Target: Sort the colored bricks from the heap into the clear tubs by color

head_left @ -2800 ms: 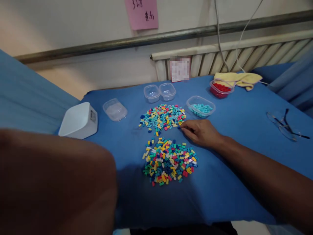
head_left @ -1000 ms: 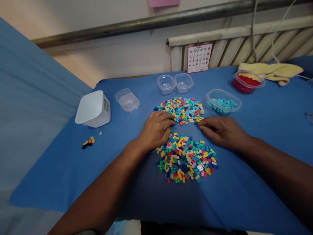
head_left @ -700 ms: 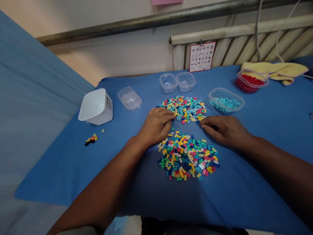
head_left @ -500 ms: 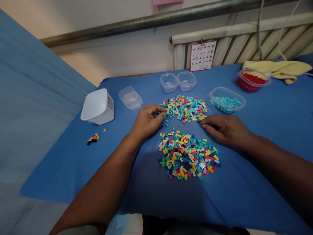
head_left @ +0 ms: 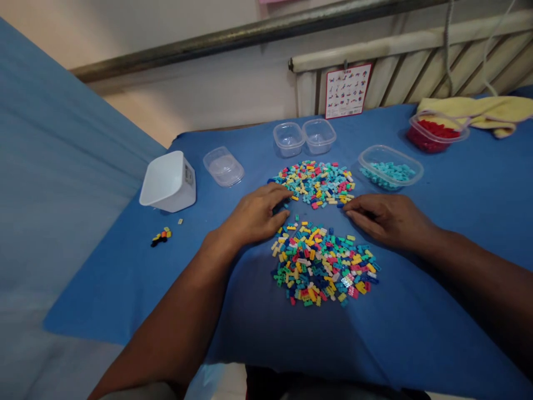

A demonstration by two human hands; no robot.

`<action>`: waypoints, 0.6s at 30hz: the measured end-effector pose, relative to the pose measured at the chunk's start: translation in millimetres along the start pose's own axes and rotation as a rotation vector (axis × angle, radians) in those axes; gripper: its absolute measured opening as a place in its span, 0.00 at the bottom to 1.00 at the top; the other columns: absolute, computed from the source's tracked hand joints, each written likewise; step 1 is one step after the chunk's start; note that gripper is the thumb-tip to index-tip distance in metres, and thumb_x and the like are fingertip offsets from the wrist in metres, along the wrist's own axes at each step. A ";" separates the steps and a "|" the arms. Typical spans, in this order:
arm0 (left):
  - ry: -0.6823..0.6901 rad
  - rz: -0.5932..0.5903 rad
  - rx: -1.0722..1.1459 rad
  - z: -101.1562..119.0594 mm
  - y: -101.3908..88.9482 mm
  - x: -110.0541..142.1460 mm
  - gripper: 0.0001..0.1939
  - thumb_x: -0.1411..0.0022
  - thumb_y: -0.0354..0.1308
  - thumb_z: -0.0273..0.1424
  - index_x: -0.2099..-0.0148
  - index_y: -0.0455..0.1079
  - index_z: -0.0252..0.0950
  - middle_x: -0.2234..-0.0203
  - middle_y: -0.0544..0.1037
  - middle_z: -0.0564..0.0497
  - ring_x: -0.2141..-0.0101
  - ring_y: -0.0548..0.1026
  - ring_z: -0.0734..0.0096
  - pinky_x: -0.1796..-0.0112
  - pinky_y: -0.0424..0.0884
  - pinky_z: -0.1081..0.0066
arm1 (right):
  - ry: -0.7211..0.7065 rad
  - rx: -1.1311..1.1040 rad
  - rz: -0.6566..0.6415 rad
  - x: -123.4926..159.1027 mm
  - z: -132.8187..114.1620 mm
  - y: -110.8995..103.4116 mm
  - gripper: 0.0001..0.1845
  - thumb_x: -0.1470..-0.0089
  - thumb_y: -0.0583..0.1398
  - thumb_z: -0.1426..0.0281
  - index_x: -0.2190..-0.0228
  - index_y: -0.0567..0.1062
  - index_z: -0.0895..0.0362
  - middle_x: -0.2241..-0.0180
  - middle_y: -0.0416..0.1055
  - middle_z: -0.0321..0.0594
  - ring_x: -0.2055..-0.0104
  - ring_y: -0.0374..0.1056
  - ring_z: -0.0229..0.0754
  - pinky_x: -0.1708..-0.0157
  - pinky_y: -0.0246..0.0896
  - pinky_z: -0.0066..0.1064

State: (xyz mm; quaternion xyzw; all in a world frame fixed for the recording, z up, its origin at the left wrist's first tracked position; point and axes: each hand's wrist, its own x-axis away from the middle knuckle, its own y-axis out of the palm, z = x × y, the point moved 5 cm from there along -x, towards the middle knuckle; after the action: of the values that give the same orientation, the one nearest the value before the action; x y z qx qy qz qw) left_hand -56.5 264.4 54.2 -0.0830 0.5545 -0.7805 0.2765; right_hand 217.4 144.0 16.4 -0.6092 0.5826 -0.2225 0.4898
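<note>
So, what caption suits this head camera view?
Left hand and right hand flank the farther pile of colourful bricks.

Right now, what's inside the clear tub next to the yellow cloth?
The clear tub holds a heap of red pieces; whatever lies beneath the top ones is covered.

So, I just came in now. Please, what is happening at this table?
A person has both bare hands at the far pile of small colourful bricks. The left hand is at its left edge, thumb and fingers apart; the right hand is at its right edge, fingertips by a blue brick. A second mixed pile lies nearer the person. Behind, one clear tub holds turquoise bricks, another red pieces. I cannot tell whether either hand grips anything.
</note>
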 end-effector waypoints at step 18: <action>0.066 -0.111 0.037 7.8 -2.3 2.0 0.20 0.28 0.56 0.24 0.37 0.76 0.38 0.42 0.81 0.42 0.41 0.79 0.56 0.38 0.75 0.53 | 0.025 -0.006 -0.005 1.3 0.7 2.1 0.16 0.27 0.58 0.59 0.52 0.85 0.50 0.56 0.87 0.43 0.60 0.83 0.52 0.63 0.74 0.41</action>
State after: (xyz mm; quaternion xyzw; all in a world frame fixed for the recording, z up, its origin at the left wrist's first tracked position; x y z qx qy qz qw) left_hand -55.6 257.5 58.8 -0.0826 0.5433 -0.8070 0.2160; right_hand 217.3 143.4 13.9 -0.6095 0.5879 -0.2296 0.4798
